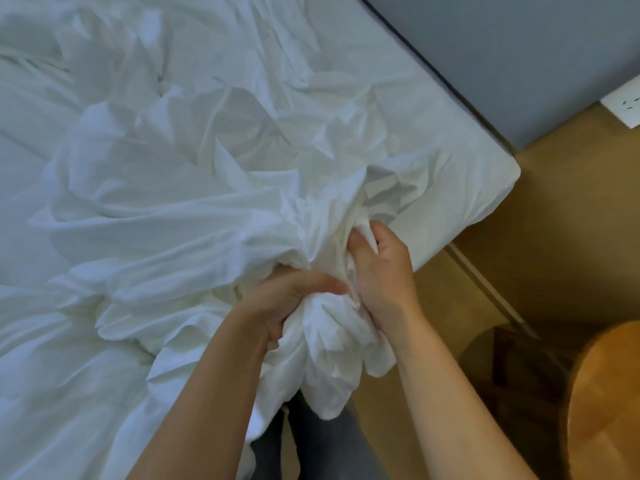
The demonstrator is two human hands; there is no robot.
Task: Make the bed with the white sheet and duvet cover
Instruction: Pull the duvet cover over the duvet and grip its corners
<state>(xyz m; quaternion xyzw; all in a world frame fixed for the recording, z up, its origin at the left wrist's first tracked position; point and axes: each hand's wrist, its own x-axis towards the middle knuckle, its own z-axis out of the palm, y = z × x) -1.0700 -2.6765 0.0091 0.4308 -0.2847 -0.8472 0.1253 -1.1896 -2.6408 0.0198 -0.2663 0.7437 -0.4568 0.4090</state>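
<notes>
White sheet (pixel 166 209): thin, heavily creased cloth lay heaped on the mattress (pixel 485 174), its bunched end hanging past the mattress's near edge.
Left hand (pixel 294 299): clenched on that bunch, at the near edge.
Right hand (pixel 384 271): gripped the same bunch, just beside the left, nearer the mattress's rounded corner.
Wooden top (pixel 606 393): round, smooth, off the mattress's corner.

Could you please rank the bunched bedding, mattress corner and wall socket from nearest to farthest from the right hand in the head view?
1. bunched bedding: gripped in the right hand.
2. mattress corner: beyond, to the right.
3. wall socket: far upper right.
</notes>
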